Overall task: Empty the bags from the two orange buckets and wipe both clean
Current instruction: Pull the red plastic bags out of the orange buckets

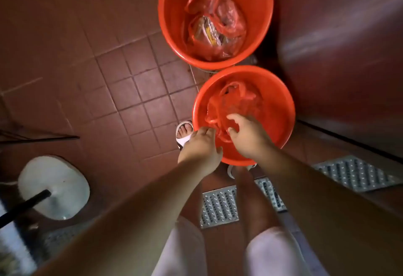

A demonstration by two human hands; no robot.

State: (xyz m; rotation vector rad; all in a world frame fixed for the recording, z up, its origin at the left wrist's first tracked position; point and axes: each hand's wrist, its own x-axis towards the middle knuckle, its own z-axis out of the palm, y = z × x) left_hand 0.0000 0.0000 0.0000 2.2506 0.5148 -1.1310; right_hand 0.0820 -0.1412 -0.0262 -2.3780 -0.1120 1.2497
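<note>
**Head view: both hands in the near bucket**

At the left a pale, rounded concrete base (54,186) sits on the floor, a black pole (24,205) slanting out of it. The floor (130,84) is dull red-brown square tile with dark grout lines.

The left hand (199,149) reaches over the rim of the near bucket (281,110), fingers curled at the thin red plastic of the crumpled bag (235,103) inside; whether it truly pinches the film cannot be told. Just beside it the right hand (248,136) is down in the bucket, fingers curled into the same glossy, translucent bag.

Beyond, touching or nearly touching rims, stands the far bucket (170,18), round, smooth orange plastic, holding wrinkled red bags (216,23) with packets inside.

Perforated metal grates (218,207) lie near the feet, and a dark red wall (340,36) rises at the right.
</note>
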